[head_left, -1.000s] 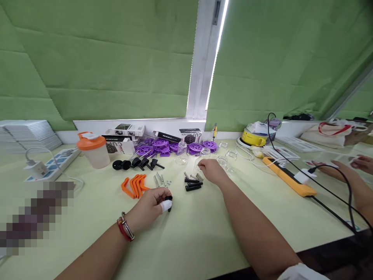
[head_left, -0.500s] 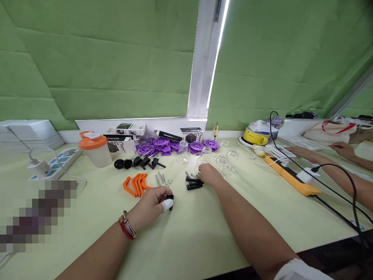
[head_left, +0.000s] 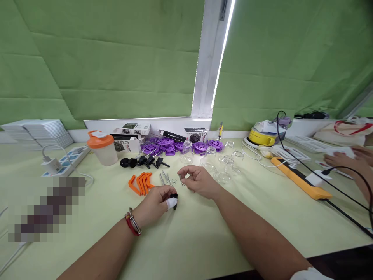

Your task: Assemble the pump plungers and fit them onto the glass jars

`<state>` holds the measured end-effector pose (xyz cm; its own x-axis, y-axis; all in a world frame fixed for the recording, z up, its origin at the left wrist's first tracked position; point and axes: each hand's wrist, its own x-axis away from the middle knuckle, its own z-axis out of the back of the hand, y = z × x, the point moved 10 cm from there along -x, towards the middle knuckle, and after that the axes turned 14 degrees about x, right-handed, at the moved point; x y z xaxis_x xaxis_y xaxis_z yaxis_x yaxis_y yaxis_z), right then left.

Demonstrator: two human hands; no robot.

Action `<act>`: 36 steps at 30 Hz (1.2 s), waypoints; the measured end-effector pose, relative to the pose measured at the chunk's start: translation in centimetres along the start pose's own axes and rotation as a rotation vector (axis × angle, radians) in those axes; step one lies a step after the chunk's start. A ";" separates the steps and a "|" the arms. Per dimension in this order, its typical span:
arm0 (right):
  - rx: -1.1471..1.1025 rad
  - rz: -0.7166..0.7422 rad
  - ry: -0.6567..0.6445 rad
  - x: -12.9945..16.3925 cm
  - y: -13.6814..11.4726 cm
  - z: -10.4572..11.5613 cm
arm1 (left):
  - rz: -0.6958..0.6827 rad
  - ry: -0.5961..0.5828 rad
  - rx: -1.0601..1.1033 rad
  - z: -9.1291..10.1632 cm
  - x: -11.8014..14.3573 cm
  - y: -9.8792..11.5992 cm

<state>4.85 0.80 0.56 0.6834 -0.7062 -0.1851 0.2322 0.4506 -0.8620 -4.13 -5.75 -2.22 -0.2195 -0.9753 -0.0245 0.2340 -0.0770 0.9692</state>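
My left hand point(head_left: 163, 199), its thumb wrapped in white, is closed on a small black plastic part point(head_left: 175, 196) held upright over the table. My right hand point(head_left: 201, 181) pinches a small metal spring point(head_left: 182, 180) a little above and to the right of it. Left of the hands lie several curved orange plastic pieces point(head_left: 140, 183). Beside them are silver screws point(head_left: 164, 178) and tiny nuts. Black round-headed parts point(head_left: 145, 160) lie behind these. The black pieces seen earlier near my right hand are now hidden behind it.
Purple wheel-shaped parts point(head_left: 201, 147) and cartons point(head_left: 126, 144) line the back, with clear jars point(head_left: 227, 163) in front. An orange-lidded shaker point(head_left: 103, 149) stands left. A yellow-orange power strip point(head_left: 303, 181) with cables lies right, and beyond it are another person's hands point(head_left: 344, 163).
My right hand has moved left from the springs and black pieces, now with a spring in its fingertips. My left hand keeps its hold on the black part. The view has shifted slightly.
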 end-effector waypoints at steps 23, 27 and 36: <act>0.375 0.251 -0.130 1.3 -3.8 -2.4 | -0.042 -0.015 0.001 -0.1 0.0 -0.2; 0.478 0.292 -0.181 1.4 -3.8 -3.1 | -0.032 -0.003 -0.001 0.2 -0.1 -0.3; 0.125 -0.100 -0.303 1.0 0.8 -5.2 | -0.015 -0.019 -0.043 0.4 0.0 0.2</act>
<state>2.13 -2.42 -2.75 0.8231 -0.5645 0.0625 0.3791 0.4641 -0.8006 -4.46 -5.65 -1.95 -0.2416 -0.9698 -0.0337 0.2712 -0.1009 0.9572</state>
